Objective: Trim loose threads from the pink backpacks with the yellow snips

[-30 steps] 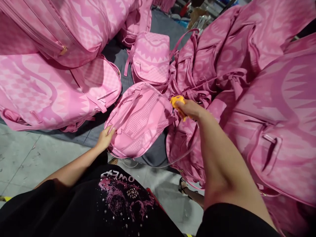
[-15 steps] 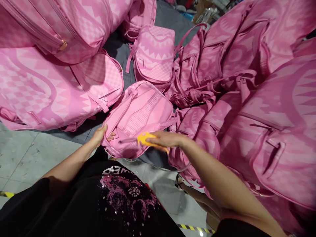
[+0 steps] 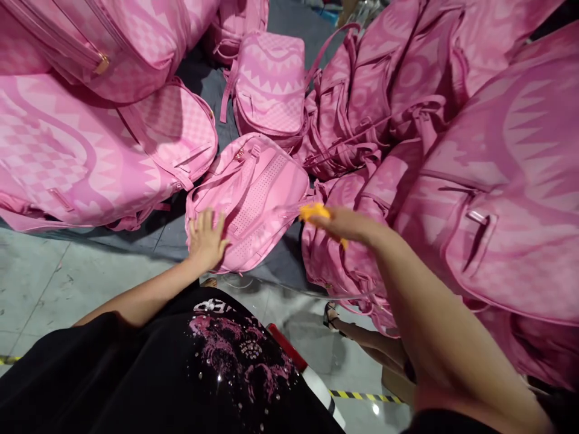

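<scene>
Subject item: one pink backpack, at the centre of the frame, lying with its strap side up, a perforated panel and shoulder straps exposed. It rests on a dark grey covering, close to the near edge.

Left hand: placed palm down on the lower left edge of the backpack, fingers spread, nothing grasped. Right hand: right of centre, fingers closed around a yellow tool. The tool is over the right edge of the backpack, its front end directed left; that end is blurred, and contact with the fabric cannot be determined. A clear tube runs below the backpack towards the right forearm.

Adjacent stock: a smaller patterned backpack stands just above the subject item, upper centre. A large patterned backpack lies at left, with another pink bag on top of it, upper left. A row of pink backpacks occupies the upper right; a large backpack fills the right side.

Lower area: the wearer's black shirt bears a pink print with shiny stones. On the pale floor, lower right of centre, are another person's sandalled foot and yellow-and-black tape
</scene>
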